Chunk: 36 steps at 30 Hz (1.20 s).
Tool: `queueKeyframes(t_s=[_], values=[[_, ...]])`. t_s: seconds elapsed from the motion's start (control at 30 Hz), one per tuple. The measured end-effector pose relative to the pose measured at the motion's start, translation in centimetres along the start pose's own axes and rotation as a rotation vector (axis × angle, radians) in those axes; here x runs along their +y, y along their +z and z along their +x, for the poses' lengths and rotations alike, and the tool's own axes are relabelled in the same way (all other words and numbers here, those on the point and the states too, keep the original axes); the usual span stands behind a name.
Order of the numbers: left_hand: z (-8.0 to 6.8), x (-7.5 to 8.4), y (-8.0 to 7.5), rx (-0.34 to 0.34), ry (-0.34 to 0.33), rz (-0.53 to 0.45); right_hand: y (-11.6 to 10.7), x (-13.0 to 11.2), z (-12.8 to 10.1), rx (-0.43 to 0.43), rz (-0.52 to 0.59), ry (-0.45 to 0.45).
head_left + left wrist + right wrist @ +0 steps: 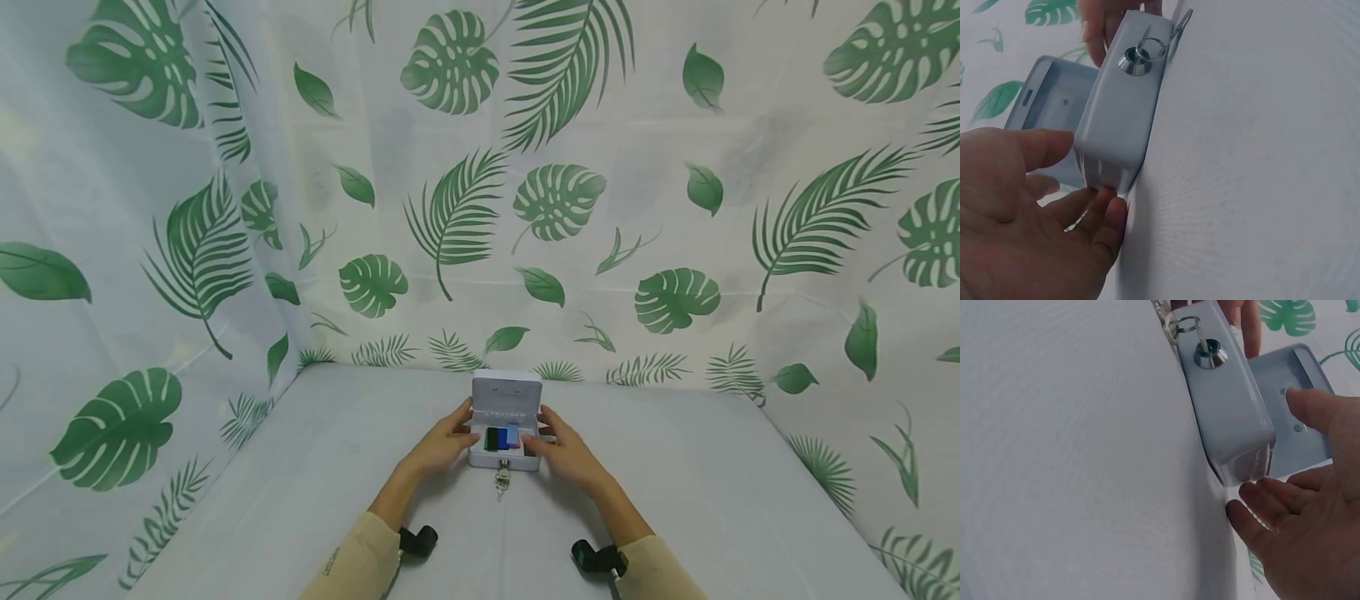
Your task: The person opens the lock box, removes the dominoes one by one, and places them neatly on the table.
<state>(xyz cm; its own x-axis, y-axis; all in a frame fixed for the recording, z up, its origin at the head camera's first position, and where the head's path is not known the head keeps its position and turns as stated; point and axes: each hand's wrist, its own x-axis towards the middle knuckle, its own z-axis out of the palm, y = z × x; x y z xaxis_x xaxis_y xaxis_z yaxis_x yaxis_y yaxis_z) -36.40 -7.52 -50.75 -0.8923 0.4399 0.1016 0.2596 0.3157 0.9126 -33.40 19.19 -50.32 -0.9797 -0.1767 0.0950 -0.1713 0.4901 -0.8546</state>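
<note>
Two walls of leaf-printed cloth (pixel 525 208) stand behind and to the left of our work, the largest item in view. Below them lies the table (pixel 337 483), covered in plain white cloth, reaching from the near edge to the far wall.

Next in size, our arms in tan sleeves (pixel 360 558) enter from the near edge, each wrist carrying a black strap mount.

Our left hand (pixel 442 442) sits at the left end of the small white box (pixel 504 458). In the left wrist view the fingers (pixel 1100 219) are loosely spread and nearly straight, their tips touching the box's lower left corner, the thumb laid toward its upper edge; the hand cups the end without closing round it. Our right hand (pixel 562 450) mirrors this at the right end: in the right wrist view its fingers (pixel 1272 506) are relaxed and apart, tips just at the box's corner, the thumb resting against the inside of the lid. We cannot tell whether the fingers press or merely touch.

The small white box rests on the table near the middle, between both hands. Its lid (pixel 506 396) stands open and upright on the far side.

Inside we note coloured cards (pixel 501 437), green and blue showing.

Smallest, a key (pixel 502 477) sits in the round lock (pixel 1135 62) on the near face, with a ring hanging from it.
</note>
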Motion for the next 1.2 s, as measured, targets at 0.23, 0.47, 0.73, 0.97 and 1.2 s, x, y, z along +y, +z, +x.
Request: queueKeyframes(t_s=[0.23,0.47,0.73,0.97,1.2], values=[[0.06,-0.16,0.05,0.006,0.012,0.004,-0.09,0.01,0.17,0.126,-0.062,0.008],[0.01,-0.15,0.05,0.005,-0.004,0.007,-0.01,-0.07,0.28,0.129,-0.033,-0.032],[0.10,-0.20,0.21,-0.011,0.009,0.029,0.25,-0.15,0.14,0.081,-0.049,0.005],[0.09,-0.07,0.19,0.001,0.007,0.039,0.18,-0.22,0.04,0.080,-0.064,0.004],[-0.15,-0.07,-0.61,-0.046,-0.007,0.049,0.12,-0.16,0.17,0.111,-0.078,-0.015]])
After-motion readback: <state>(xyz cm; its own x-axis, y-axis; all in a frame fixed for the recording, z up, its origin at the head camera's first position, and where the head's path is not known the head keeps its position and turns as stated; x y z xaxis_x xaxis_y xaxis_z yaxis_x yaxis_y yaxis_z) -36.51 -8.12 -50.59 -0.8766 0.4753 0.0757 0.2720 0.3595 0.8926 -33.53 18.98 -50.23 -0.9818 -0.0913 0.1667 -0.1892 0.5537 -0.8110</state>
